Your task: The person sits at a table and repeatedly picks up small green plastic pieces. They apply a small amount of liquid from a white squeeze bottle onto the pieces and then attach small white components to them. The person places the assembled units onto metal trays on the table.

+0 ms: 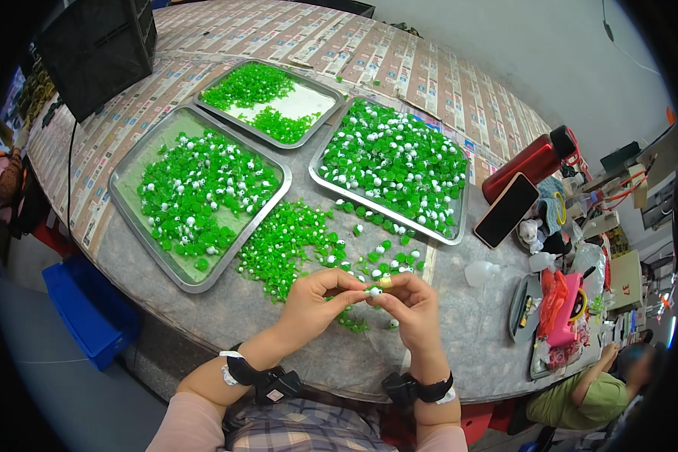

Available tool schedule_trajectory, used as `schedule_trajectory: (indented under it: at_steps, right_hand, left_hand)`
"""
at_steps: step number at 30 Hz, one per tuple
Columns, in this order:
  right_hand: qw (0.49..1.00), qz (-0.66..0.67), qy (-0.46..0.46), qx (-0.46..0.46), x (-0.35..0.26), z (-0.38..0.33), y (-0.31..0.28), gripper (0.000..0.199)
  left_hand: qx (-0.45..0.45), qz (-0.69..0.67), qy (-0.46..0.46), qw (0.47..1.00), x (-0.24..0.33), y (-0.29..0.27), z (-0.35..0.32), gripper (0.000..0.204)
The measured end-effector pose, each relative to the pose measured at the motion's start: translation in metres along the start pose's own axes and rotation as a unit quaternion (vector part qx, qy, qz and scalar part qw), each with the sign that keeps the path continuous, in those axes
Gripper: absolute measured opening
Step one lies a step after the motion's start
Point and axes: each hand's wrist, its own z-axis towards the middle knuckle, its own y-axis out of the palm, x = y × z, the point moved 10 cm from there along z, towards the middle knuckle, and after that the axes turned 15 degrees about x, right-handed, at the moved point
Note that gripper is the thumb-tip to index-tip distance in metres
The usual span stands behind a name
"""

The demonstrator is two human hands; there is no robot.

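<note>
My left hand point(314, 305) and my right hand point(412, 307) meet above the near part of the table. Between the fingertips sits a small white ball with a green part point(374, 291), pinched from the right by thumb and index finger. The left thumb and index finger are closed at its green side; a tiny piece in them is mostly hidden. Yellow tape point(385, 282) wraps my right index finger. Just beyond the hands lies a loose pile of small green plastic pieces point(279, 248). Several white-and-green ball pieces point(384, 267) are scattered at its right.
A metal tray point(192, 286) at left and another point(388, 211) at right hold mixed green and white pieces. A third tray point(309, 102) behind holds green pieces. A phone point(507, 211) leans by a red bottle point(527, 162). A person in green point(580, 399) sits at right.
</note>
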Motion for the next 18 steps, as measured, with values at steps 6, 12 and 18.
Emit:
schedule_trajectory:
  at_steps: [6, 12, 18]
  right_hand:
    - [0.996, -0.07, 0.02, -0.047, 0.007, 0.002, -0.004, 0.025]
    - [0.995, -0.013, 0.083, -0.047, 0.015, 0.002, 0.0, 0.022]
    - [0.995, -0.029, 0.088, -0.039, 0.025, 0.003, -0.003, 0.02]
  left_hand:
    - [-0.04, 0.088, 0.073, 0.993, 0.014, 0.005, -0.001, 0.007]
    - [-0.048, 0.177, 0.119, 0.976, 0.018, 0.008, -0.002, 0.009]
    - [-0.036, 0.235, 0.179, 0.955, 0.022, 0.009, -0.004, 0.008]
